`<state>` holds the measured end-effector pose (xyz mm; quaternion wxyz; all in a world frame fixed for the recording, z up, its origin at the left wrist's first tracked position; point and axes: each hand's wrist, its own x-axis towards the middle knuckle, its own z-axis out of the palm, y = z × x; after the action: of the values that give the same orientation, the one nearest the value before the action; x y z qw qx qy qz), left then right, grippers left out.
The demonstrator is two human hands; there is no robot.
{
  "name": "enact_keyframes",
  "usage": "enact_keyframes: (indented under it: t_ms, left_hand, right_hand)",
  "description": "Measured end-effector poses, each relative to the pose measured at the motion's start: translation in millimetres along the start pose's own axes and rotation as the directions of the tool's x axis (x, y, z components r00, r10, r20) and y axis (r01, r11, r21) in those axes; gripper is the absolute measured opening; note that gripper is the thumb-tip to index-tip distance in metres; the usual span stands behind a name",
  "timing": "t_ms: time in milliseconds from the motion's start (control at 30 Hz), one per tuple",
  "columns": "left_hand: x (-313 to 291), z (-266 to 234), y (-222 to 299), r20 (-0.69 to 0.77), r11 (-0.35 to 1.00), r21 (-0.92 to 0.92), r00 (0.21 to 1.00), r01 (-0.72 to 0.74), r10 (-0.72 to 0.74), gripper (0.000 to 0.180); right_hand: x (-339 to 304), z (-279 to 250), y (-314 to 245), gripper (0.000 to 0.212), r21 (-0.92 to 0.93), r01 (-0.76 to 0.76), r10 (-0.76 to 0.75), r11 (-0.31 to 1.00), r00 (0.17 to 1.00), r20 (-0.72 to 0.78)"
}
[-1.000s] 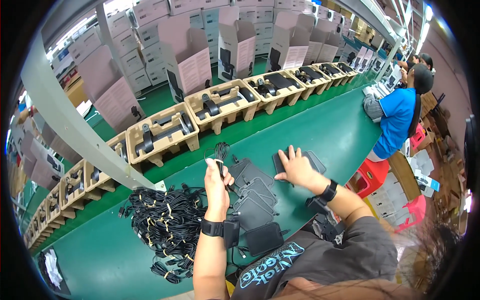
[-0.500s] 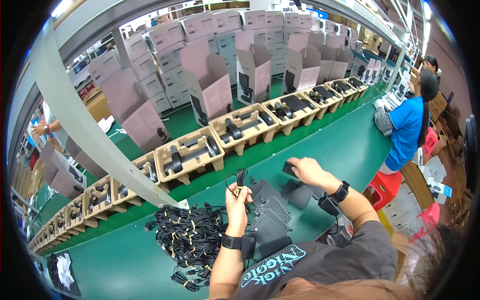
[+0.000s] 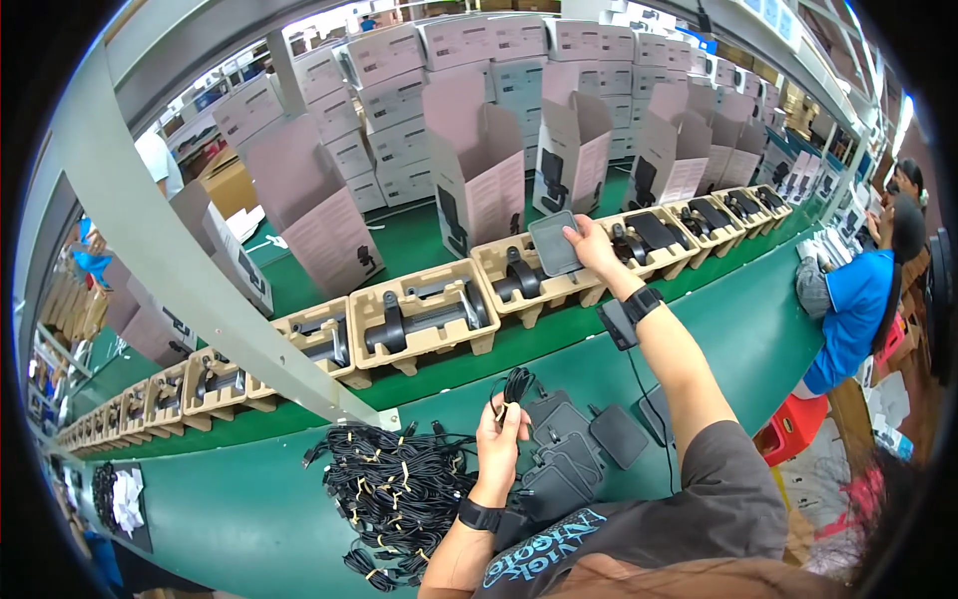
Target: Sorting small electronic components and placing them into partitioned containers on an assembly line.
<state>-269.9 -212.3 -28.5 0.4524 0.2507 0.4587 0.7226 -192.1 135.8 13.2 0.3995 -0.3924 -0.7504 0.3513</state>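
One wide head view shows both hands occupied. The right hand (image 3: 596,250) pinches a dark-grey, rounded-square flat plate (image 3: 552,243) by its near-right edge, over a tan moulded-pulp tray (image 3: 544,299); whether they touch, I cannot tell. That one-sided grip could let the plate tilt and catch the tray's rim or the curved black part (image 3: 520,275) inside. The thin black cord (image 3: 654,404) hanging from the black wrist-worn box (image 3: 617,325) might snag on the loose grey plates (image 3: 574,457) below the right forearm. The left hand (image 3: 502,434) closes its fingers around a coiled black cable bundle (image 3: 518,382); a loose grip could let coils slip out and tangle with the black cable heap (image 3: 394,499) just left of that hand.
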Motion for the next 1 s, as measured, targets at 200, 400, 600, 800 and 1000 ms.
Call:
enact_keyframes:
  t_ms: [200,400,600,800,1000]
  left_hand:
    - [-4,-8,3,0.003,0.996,0.089,1.000,0.018,-0.018,0.021]
    - [-6,-20,8,0.028,0.953,0.303,1.000,-0.008,0.000,0.021]
    - [-10,-22,35,0.359,0.981,0.085,0.913,0.176,-0.195,0.027]
    - [0,-37,35,0.275,0.998,0.067,0.961,0.016,-0.034,0.029]
    - [1,-38,30,0.065,0.988,0.097,0.992,-0.117,0.111,0.044]
  right_hand:
    - [-51,3,-55,0.034,-0.701,0.394,-0.571,0.594,0.821,-0.023]
    - [-177,24,-164,0.046,-0.007,0.887,-0.618,0.461,0.327,0.715]
    - [-219,11,-158,0.049,-0.126,0.886,-0.508,0.445,0.367,0.779]
    - [-217,10,-163,0.036,-0.279,0.829,-0.481,0.485,0.519,0.706]
    - [-146,16,-183,0.024,-0.604,0.692,-0.607,0.396,0.691,0.393]
